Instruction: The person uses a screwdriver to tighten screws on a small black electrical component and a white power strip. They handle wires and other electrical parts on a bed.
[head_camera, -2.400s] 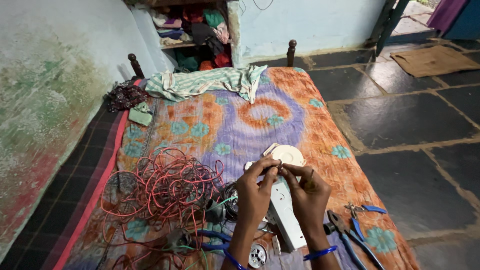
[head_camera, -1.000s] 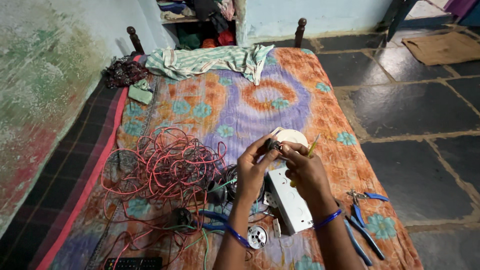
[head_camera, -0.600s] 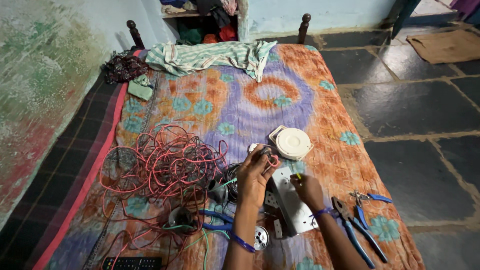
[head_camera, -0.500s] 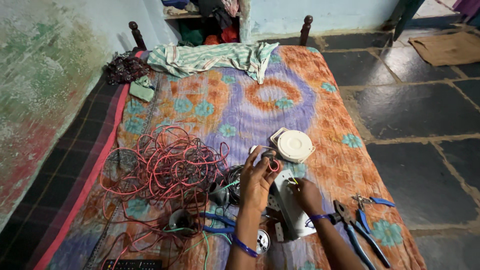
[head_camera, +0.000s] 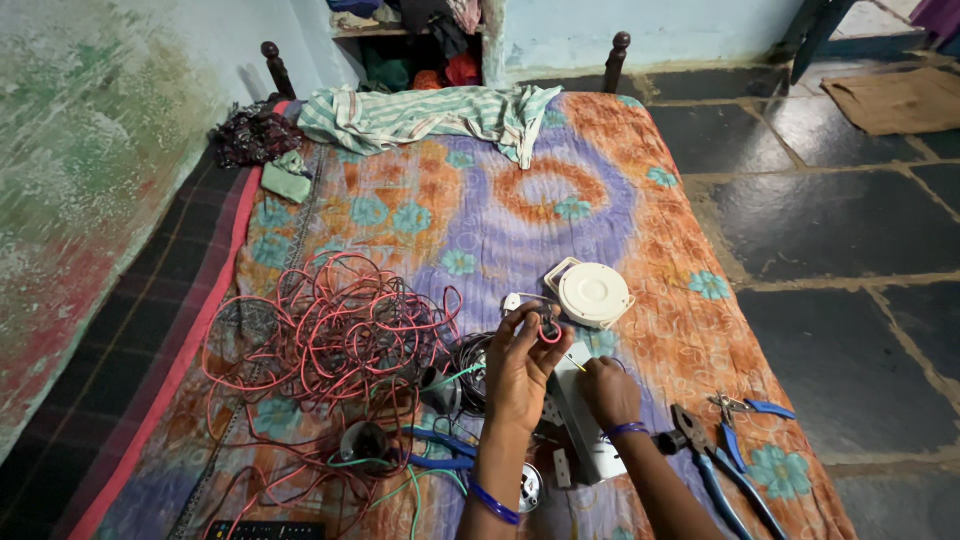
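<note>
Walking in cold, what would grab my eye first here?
A big tangle of pink and red wires sprawls over the bright orange and purple patterned bedspread, at its left. Just right of it, the left hand pinches a small red wire loop, while the right hand rests on a white rectangular board; blue-handled pliers lie further right.

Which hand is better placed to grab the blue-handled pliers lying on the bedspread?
Right hand: it rests low on the white switch board, right beside the blue-handled pliers. Left hand is raised, pinching a red wire loop.
</note>
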